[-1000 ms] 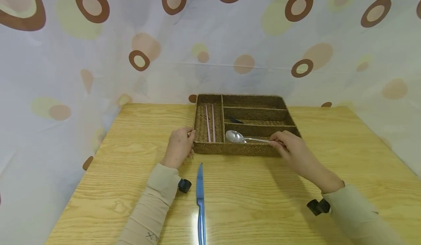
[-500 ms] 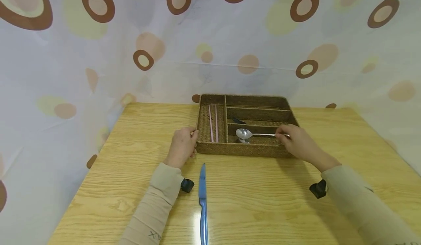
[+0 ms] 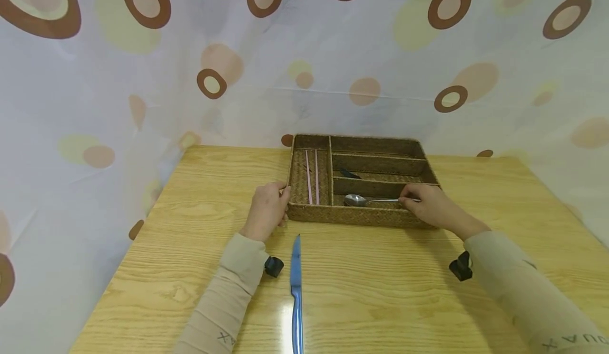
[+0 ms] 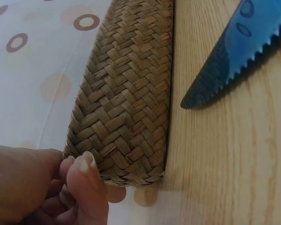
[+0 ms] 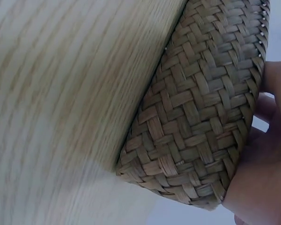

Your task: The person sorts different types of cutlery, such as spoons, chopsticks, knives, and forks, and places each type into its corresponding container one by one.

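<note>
A brown woven tray [image 3: 352, 215] with several compartments stands at the back of the wooden table. At its left front corner my left hand [image 3: 266, 211] pinches the woven wall, thumb and fingertips at the edge in the left wrist view. My right hand [image 3: 430, 203] holds a metal spoon [image 3: 354, 201] by the handle, low inside the front right compartment, its bowl pointing left. In the right wrist view the tray's front wall hides the spoon. Two pink chopsticks [image 3: 316, 177] lie lengthwise in the left compartment.
A shiny table knife [image 3: 296, 269] with a serrated blade lies on the table [image 3: 380, 290] in front of the tray, tip toward it. A small dark piece [image 3: 349, 174] lies in the middle right compartment. A patterned sheet [image 3: 304, 111] hangs behind the table.
My right hand has moved the spoon rightward, then lowered it into the front right compartment. The left hand stays at the tray's corner. The whole head view has shifted slightly.
</note>
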Available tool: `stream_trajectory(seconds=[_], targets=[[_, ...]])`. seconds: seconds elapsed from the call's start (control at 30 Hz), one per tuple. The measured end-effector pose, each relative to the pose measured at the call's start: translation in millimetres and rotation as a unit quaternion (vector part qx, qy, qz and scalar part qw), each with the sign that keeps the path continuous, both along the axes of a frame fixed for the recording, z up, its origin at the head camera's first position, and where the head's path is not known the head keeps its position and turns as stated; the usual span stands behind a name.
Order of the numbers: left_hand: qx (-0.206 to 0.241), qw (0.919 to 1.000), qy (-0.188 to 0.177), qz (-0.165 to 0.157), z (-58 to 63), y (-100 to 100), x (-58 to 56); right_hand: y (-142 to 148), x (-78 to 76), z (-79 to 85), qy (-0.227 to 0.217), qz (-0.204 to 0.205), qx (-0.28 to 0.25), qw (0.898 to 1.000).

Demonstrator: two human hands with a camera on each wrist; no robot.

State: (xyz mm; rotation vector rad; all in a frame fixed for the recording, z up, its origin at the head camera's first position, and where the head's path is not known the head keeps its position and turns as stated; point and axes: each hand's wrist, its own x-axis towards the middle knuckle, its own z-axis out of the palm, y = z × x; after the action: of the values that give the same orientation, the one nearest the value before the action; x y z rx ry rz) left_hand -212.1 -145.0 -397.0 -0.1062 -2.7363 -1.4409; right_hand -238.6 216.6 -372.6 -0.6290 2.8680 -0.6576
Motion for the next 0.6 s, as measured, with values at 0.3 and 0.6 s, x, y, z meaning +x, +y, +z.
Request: stream_trajectory(seconds=[0.3,0.6], targets=[[0.007,0.9999,0.007,-0.001,-1.5,-1.2,0.7,-0.2,-7.1,2.7,-0.059,0.040,0.026,0.997],[-0.001,0.9998,0.017,-0.012,-2.1,-1.6,-0.2,0.0,-6.9,1.6,-0.077,0.028,0.033,0.996]])
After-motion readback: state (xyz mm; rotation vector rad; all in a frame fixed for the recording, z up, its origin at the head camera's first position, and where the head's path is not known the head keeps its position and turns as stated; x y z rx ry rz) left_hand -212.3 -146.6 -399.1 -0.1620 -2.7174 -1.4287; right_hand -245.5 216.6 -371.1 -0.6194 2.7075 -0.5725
